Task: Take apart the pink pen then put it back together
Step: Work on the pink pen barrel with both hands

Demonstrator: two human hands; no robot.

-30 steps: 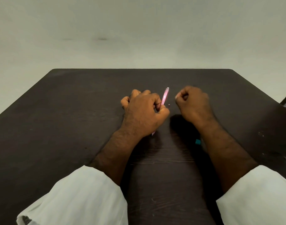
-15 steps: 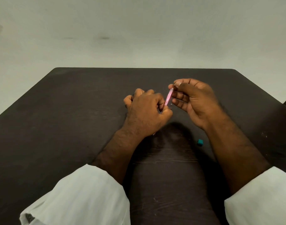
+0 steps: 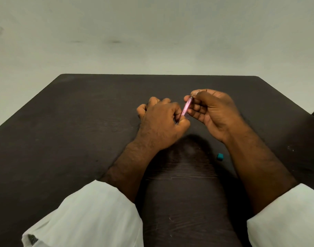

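The left hand (image 3: 161, 125) is clenching the pink pen (image 3: 185, 108), hiding its lower half, while the right hand (image 3: 215, 113) fingers (image 3: 195, 109) are pinching its top.

Glossy translucent plastic pen (image 3: 186, 107), matt dark wood-grain table (image 3: 81, 132), soft white cloth sleeves (image 3: 92, 216).

Left sleeve (image 3: 92, 216) and right sleeve (image 3: 286, 218) are loose, off-white cloth with wide cuffs; a dark patch (image 3: 32, 239) marks the left cuff.
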